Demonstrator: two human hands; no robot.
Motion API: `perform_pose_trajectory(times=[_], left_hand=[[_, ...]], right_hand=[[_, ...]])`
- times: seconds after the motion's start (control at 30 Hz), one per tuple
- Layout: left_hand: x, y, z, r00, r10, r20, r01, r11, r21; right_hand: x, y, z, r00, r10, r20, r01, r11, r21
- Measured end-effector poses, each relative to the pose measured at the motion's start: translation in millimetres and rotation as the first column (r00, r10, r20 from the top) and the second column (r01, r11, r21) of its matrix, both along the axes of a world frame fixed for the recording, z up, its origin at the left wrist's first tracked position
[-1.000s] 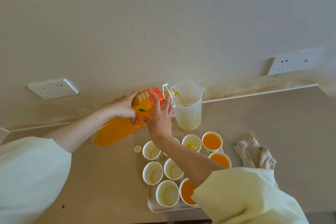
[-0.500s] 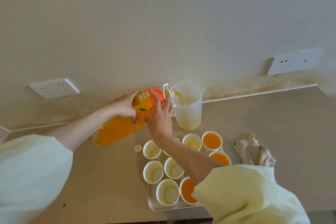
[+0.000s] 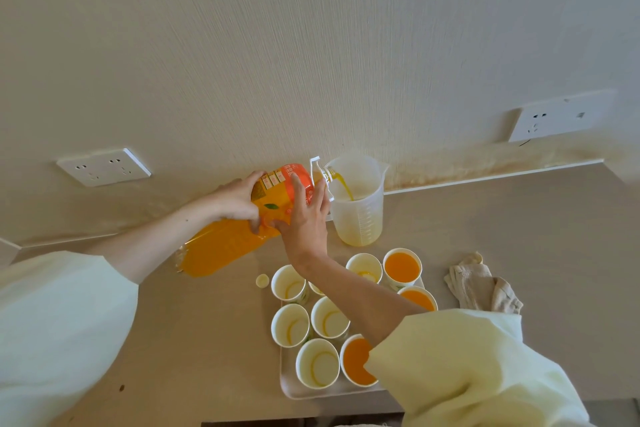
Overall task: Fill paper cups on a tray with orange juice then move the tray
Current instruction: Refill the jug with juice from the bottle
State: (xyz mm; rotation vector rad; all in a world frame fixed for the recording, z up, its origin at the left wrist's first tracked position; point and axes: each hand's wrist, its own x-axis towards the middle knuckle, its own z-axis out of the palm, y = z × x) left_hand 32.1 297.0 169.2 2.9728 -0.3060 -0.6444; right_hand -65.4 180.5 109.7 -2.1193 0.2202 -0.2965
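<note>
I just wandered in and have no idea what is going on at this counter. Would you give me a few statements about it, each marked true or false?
1. The bottle is pouring juice into the clear jug. True.
2. The cap lies on the counter, left of the tray. True.
3. All the paper cups are full. False: three visibly hold juice; the others look almost empty.
4. The cloth lies on the tray. False: it lies on the counter, right of the tray.
5. Only the left hand holds the bottle. False: the right hand holds it too.

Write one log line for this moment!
action: pouring juice | left hand: grips bottle | right hand: holds bottle | target: measuring jug
</note>
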Motion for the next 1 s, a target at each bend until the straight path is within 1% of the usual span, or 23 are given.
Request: perform_pose_trajectory(times=[1.0], left_hand=[[-3.3, -1.7, 1.4, 1.000, 0.021, 0.009, -0.021, 0.999, 0.032]], right_hand=[[-2.0, -3.0, -0.1, 1.000, 0.021, 0.005, -0.021, 1.000, 0.017]])
